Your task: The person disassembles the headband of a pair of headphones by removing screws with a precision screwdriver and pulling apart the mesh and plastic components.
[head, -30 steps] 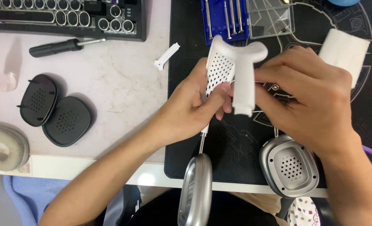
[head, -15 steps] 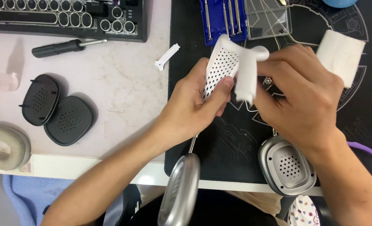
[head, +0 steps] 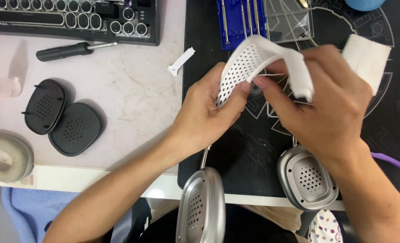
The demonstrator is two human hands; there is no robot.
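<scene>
White perforated headband piece point(head: 258, 60), one, sits arched between my two hands above the black work mat point(head: 236, 148). Count: two silver ear cups, one point(head: 200, 211) at 6 o'clock hanging past the mat's edge, one point(head: 307, 177) at 5 o'clock on the mat. Two black perforated oval covers point(head: 60, 118) at 9 o'clock on the pale tabletop point(head: 132, 103), side by side and touching. One grey ear cushion point(head: 4, 156) at 8 o'clock. One black-handled screwdriver point(head: 69, 49) at 10 o'clock, below the keyboard point(head: 69, 18). One small white plastic strip point(head: 181, 61) at 11 o'clock. One blue tool case point(head: 238, 22) with slim metal drivers at 12 o'clock, a clear lid point(head: 287, 20) beside it. One white folded pad point(head: 366, 58) at 2 o'clock. No legible labels noted.

Left hand point(head: 209, 110) closed, fingers pinching the headband's mesh end from below. Right hand point(head: 326, 103) closed, gripping the solid end, thumb pressing near the mesh. Headband lies at 12 o'clock from both wrists, raised off the mat.
</scene>
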